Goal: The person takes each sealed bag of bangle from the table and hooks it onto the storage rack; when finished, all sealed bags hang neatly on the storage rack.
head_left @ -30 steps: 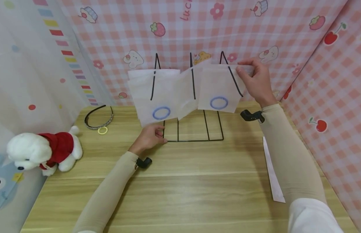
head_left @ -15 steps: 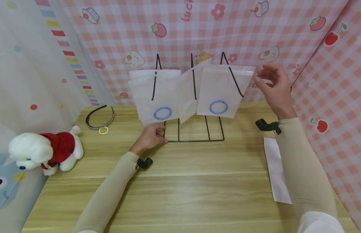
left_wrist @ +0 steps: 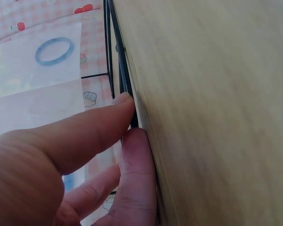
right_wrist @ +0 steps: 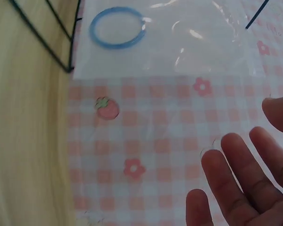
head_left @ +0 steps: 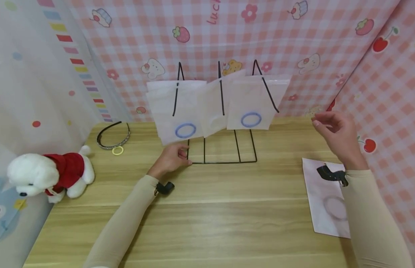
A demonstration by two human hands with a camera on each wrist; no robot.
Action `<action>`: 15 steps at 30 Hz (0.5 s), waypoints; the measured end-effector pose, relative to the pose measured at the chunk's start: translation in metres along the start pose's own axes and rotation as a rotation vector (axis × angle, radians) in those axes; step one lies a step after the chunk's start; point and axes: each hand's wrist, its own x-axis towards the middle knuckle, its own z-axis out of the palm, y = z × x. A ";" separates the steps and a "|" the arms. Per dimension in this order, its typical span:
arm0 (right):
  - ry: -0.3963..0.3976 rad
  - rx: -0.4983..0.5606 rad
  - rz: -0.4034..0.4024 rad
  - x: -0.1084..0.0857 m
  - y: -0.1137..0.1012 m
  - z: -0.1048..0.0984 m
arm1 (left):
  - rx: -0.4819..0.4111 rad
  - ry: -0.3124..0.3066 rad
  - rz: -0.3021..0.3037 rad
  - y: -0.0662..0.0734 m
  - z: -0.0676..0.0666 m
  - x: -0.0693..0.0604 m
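A black wire rack (head_left: 222, 162) stands on the table, its prongs rising at the back. Translucent flat bags hang on it: a left bag (head_left: 190, 106) and a right bag (head_left: 246, 98), each with a blue ring showing near the bottom, and a skewed piece (head_left: 214, 108) between them. At the rack's front left corner my left hand (head_left: 172, 158) pinches the base wire between thumb and finger, as the left wrist view shows close up. My right hand (head_left: 338, 137) is in the air right of the rack, fingers loosely bent, holding nothing.
Under my right forearm lies another flat bag (head_left: 319, 193) with a greyish ring, partly hidden. A headband (head_left: 113, 146), a yellow ring (head_left: 118, 150) and a white plush dog (head_left: 33, 173) in red sit at the left. Checked cloth walls stand behind and to the right.
My right hand has let go of the right bag's upper corner and moved right and down, over the flat bag on the table. My left hand has stayed at the rack's corner.
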 end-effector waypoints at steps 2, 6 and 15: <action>-0.026 -0.044 0.031 -0.009 0.009 -0.006 | 0.001 0.000 0.000 0.000 -0.001 -0.001; -0.069 -0.125 0.086 -0.022 0.027 -0.017 | -0.006 0.005 -0.005 0.000 -0.001 -0.001; -0.164 -0.247 0.156 -0.043 0.077 -0.035 | -0.025 0.005 -0.015 -0.002 0.000 0.000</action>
